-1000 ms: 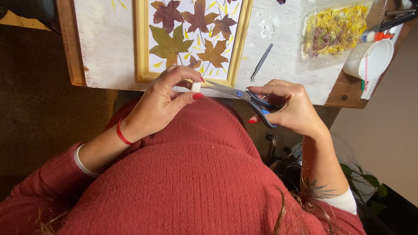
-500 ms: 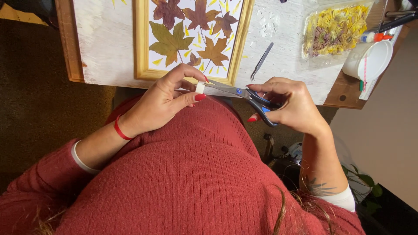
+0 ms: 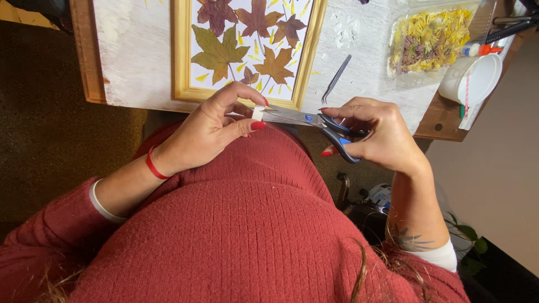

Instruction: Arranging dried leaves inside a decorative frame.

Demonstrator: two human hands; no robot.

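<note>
My left hand (image 3: 210,129) pinches a small white piece (image 3: 257,113) between thumb and forefinger, just above my red sweater. My right hand (image 3: 379,134) grips blue-handled scissors (image 3: 314,122), fingers through the loops. The blades point left and their tips meet the white piece. Both hands hover in front of the table's near edge, below a wooden frame (image 3: 182,53) filled with pressed autumn leaves (image 3: 247,39) on white backing.
Metal tweezers (image 3: 336,78) lie on the whitewashed table (image 3: 129,50) right of the frame. A clear tray of dried yellow flowers (image 3: 429,39), a white cup (image 3: 471,78) and a glue bottle (image 3: 480,50) sit at the right end. Dark floor lies to the left.
My hands and the scissors keep almost the same pose; the view has shifted slightly, and the blades sit closer on the white piece.
</note>
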